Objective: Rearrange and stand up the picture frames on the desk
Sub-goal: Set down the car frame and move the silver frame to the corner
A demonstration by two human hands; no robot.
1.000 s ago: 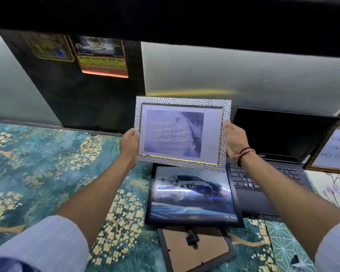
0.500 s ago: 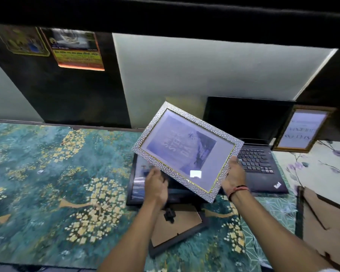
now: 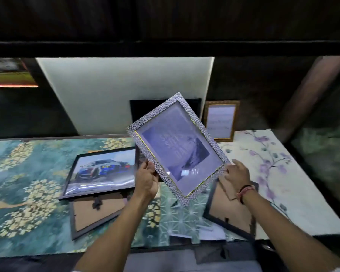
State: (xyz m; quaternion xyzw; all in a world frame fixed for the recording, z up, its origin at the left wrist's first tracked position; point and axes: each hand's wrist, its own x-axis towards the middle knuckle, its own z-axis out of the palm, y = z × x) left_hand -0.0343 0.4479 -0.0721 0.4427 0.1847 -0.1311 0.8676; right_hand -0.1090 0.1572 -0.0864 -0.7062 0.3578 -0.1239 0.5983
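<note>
Silver frame (image 3: 178, 148) has swung from near-level to a steep tilt, held in the air over the desk (image 3: 33, 169).
Long axis runs 11 to 5 o'clock; left hand (image 3: 146, 180) clasps the edge at 8, right hand (image 3: 237, 174) at 4, equally near.

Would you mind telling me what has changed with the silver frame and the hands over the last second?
The silver hammered-texture picture frame was turned from level landscape to a steep diagonal, one corner pointing down, and drawn nearer. The left hand shifted from its side edge to the lower-left edge; the right hand now holds the lower-right edge. Unchanged: both hands grip it, and the black-framed car picture lies flat on the desk.
</note>
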